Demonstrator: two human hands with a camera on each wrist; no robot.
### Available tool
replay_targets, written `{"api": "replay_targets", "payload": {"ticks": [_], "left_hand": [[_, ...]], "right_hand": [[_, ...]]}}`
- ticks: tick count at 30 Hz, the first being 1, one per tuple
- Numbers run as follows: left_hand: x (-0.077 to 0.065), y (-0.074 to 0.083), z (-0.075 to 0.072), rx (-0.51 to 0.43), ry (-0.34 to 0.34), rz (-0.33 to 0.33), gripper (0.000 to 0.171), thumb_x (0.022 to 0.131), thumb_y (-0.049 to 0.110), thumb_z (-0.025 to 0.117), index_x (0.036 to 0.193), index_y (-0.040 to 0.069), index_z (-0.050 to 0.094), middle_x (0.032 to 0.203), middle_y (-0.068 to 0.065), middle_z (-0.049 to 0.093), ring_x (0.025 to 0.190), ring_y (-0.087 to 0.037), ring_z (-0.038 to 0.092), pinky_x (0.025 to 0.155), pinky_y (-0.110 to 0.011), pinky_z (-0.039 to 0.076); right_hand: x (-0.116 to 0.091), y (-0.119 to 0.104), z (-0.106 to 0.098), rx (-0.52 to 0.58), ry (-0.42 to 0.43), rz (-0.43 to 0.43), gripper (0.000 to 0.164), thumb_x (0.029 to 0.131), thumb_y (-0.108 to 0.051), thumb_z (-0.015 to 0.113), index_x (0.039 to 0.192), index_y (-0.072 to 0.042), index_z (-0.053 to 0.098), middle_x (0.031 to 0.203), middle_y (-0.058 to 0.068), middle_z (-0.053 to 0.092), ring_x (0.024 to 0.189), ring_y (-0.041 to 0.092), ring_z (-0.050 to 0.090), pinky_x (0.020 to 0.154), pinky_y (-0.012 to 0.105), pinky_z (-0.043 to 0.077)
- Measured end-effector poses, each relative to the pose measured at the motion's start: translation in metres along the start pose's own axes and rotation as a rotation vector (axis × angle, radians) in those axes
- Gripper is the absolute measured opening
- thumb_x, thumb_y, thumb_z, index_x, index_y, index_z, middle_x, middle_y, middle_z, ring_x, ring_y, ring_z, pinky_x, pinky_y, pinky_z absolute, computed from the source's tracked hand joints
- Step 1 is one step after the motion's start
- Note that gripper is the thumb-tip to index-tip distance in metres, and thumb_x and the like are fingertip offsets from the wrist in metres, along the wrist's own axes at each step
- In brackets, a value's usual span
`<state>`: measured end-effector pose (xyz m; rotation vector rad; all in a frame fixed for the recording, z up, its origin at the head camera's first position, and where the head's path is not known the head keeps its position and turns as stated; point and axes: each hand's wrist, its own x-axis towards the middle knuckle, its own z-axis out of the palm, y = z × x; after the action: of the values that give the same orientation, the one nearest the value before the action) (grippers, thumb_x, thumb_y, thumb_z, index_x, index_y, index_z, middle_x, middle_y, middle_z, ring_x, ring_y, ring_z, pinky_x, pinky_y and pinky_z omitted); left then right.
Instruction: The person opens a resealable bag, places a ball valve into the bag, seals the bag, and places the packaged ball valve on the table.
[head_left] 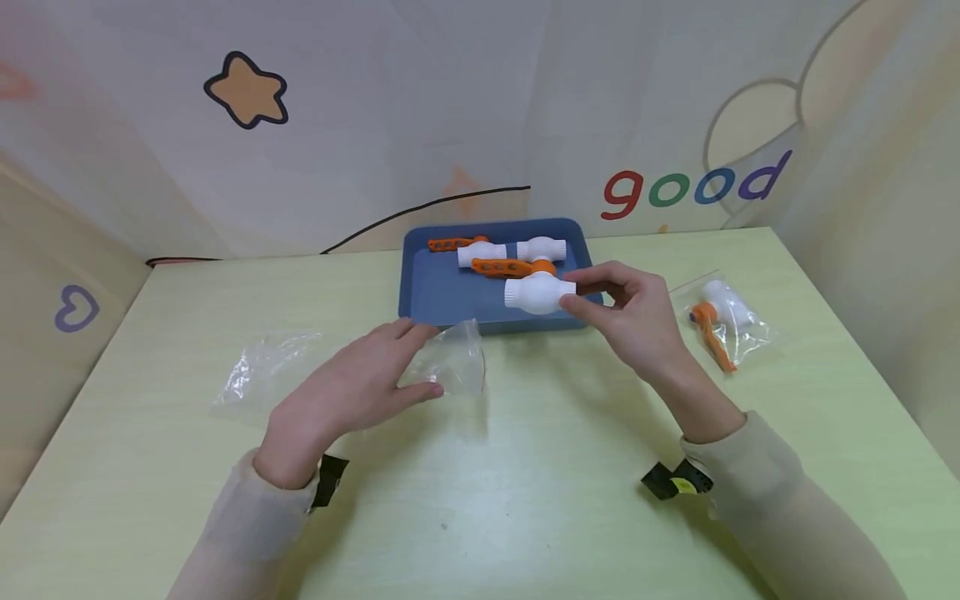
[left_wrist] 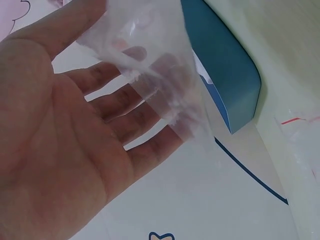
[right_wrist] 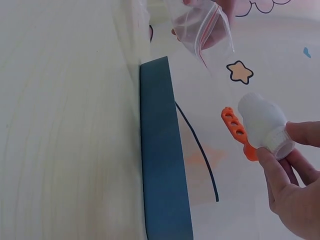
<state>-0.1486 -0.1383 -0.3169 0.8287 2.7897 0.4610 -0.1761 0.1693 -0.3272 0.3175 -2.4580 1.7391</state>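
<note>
My right hand (head_left: 633, 321) pinches one end of a white ball valve (head_left: 540, 294) with an orange lever handle between thumb and fingers, above the front of the blue tray. In the right wrist view the valve (right_wrist: 262, 120) is tilted, its threaded end at my fingertips. My left hand (head_left: 360, 375) holds a clear zip bag (head_left: 461, 358), thumb and fingers spread around it. Through the bag's film (left_wrist: 155, 65) my fingertips show in the left wrist view. The bag's zip end points right, toward the valve.
The blue tray (head_left: 450, 304) stands against the back wall with more white valves (head_left: 483, 252) in it. At right lies a bagged valve (head_left: 723, 312) with an orange handle. Another clear plastic bag (head_left: 262, 367) lies flat on the table, left of my left hand.
</note>
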Motion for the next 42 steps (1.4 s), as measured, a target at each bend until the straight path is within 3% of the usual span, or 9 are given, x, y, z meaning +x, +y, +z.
{"api": "replay_targets", "payload": {"ticks": [5, 15, 23, 30, 42], "left_hand": [[-0.001, -0.002, -0.002, -0.008, 0.041, -0.033, 0.067, 0.089, 0.042, 0.067, 0.140, 0.005, 0.043, 0.129, -0.010, 0.051, 0.112, -0.025, 0.054, 0.093, -0.041, 0.046], [-0.002, -0.005, -0.006, -0.060, 0.129, -0.079, 0.069, 0.089, 0.040, 0.068, 0.141, 0.004, 0.041, 0.137, -0.011, 0.046, 0.122, -0.027, 0.048, 0.098, -0.043, 0.043], [0.000, -0.006, -0.007, -0.072, 0.141, -0.103, 0.068, 0.091, 0.041, 0.066, 0.142, 0.005, 0.040, 0.139, -0.011, 0.045, 0.125, -0.027, 0.047, 0.099, -0.044, 0.042], [-0.001, -0.006, -0.008, -0.064, 0.156, -0.092, 0.068, 0.090, 0.040, 0.066, 0.142, 0.005, 0.040, 0.137, -0.011, 0.047, 0.123, -0.028, 0.048, 0.098, -0.044, 0.042], [-0.001, -0.004, -0.005, -0.085, 0.131, -0.061, 0.071, 0.090, 0.043, 0.065, 0.143, 0.005, 0.038, 0.139, -0.010, 0.044, 0.124, -0.025, 0.047, 0.099, -0.042, 0.042]], "right_hand": [[0.000, -0.004, -0.003, -0.001, -0.012, 0.004, 0.031, 0.088, -0.016, 0.072, 0.116, -0.005, 0.067, 0.113, 0.006, 0.061, 0.100, 0.019, 0.054, 0.081, 0.022, 0.049], [-0.004, -0.011, -0.009, 0.021, -0.022, -0.018, 0.029, 0.087, -0.014, 0.072, 0.113, -0.003, 0.067, 0.112, 0.006, 0.061, 0.098, 0.021, 0.055, 0.081, 0.022, 0.051], [-0.005, -0.012, -0.013, 0.046, -0.067, -0.055, 0.026, 0.087, -0.010, 0.072, 0.111, -0.003, 0.068, 0.109, 0.007, 0.063, 0.096, 0.023, 0.055, 0.080, 0.022, 0.051], [-0.006, -0.015, -0.015, 0.124, -0.159, -0.114, 0.024, 0.086, -0.002, 0.071, 0.109, 0.001, 0.068, 0.106, 0.011, 0.063, 0.096, 0.027, 0.055, 0.078, 0.023, 0.053], [-0.007, -0.014, -0.013, 0.122, -0.258, -0.170, 0.024, 0.085, 0.001, 0.071, 0.109, 0.000, 0.068, 0.107, 0.011, 0.061, 0.093, 0.028, 0.056, 0.074, 0.027, 0.055]]}}
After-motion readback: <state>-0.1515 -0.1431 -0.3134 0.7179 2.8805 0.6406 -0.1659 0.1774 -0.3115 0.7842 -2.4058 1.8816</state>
